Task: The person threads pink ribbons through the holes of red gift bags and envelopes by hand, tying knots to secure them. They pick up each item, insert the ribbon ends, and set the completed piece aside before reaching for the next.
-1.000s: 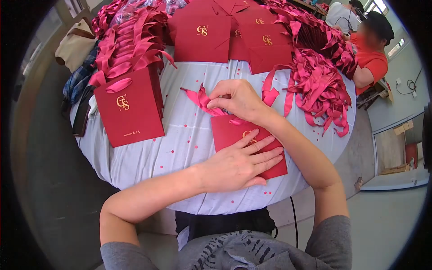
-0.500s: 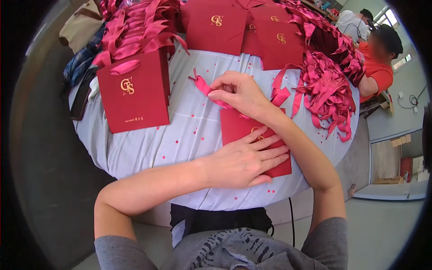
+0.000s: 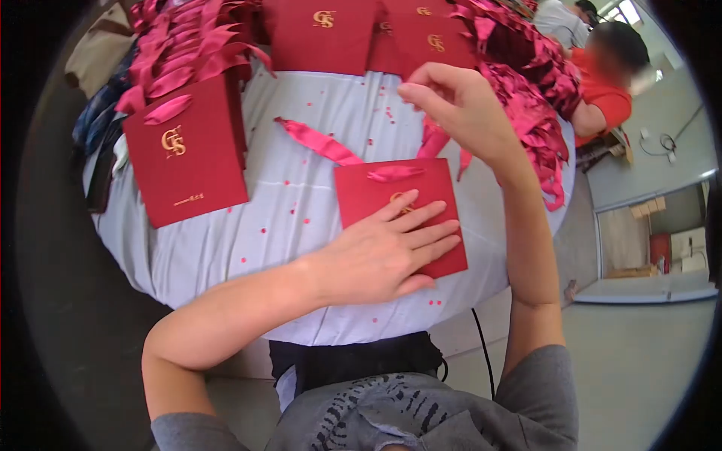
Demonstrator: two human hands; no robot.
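Note:
A dark red paper bag (image 3: 353, 192) with a gold "GTS"-like mark lies flat in front of me. My left hand (image 3: 383, 255) rests on its lower part, palm down with fingers spread. A pink ribbon handle (image 3: 396, 174) loops across the bag's top front. One ribbon tail (image 3: 316, 141) stretches up and left from behind the bag. Another ribbon piece (image 3: 432, 139) rises near the bag's upper right. Above it my right hand (image 3: 466, 109) hovers, fingers loosely curled, with nothing visible in them.
A finished-looking red bag (image 3: 184, 161) stands at left before a row of bags with pink ribbons (image 3: 177, 56). More red bags (image 3: 323, 37) lie at the back. Ribbon heaps (image 3: 519, 98) cover the right side. Small red dots dot the white tablecloth (image 3: 278, 225). A person in red (image 3: 602, 90) sits beyond.
My right hand has let go of the left ribbon tail and moved up and right, uncovering the ribbon handle. My left hand stays on the bag. The whole view has shifted slightly.

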